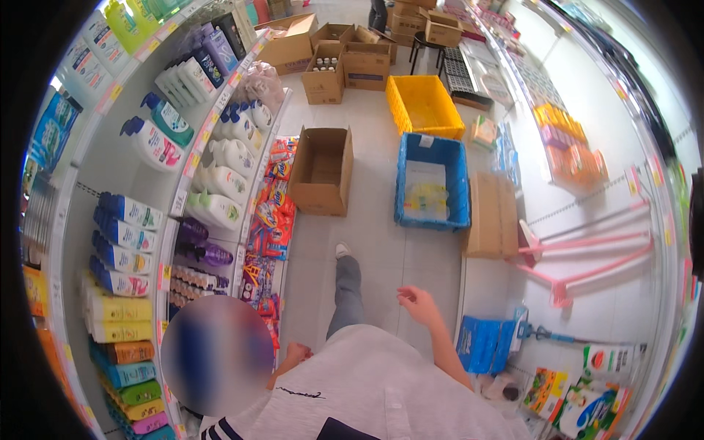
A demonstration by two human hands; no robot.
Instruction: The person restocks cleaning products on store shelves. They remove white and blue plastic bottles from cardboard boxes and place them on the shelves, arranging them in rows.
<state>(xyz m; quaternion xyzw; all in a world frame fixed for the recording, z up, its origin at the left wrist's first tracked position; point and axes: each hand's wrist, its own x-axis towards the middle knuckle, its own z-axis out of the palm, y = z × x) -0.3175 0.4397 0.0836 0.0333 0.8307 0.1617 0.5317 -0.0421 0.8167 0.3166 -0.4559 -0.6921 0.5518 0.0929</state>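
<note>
My right hand (pixel 418 303) hangs over the aisle floor in front of my body, its fingers loosely bent and somewhat apart, with nothing in it. Lower and to the left, my left hand (pixel 296 355) is beside my shirt, close to the lower shelf with red and orange packets (pixel 275 216). Its fingers are too small and turned away to read, and I see no thing in it. Ahead on the floor stand an open brown cardboard box (pixel 323 207) on the left and a blue crate (pixel 433 220) on the right, with yellowish clear packs (pixel 427 199) inside. Neither hand touches them.
Shelves of pump bottles (pixel 158 143) and tubes (pixel 125 246) line the left. A yellow crate (pixel 455 130) and a closed carton (pixel 491 216) stand on the right, near pink-handled tools (pixel 561 282) and a blue box (pixel 484 345). Several cartons (pixel 367 66) crowd the far aisle. A blurred disc covers the lower left.
</note>
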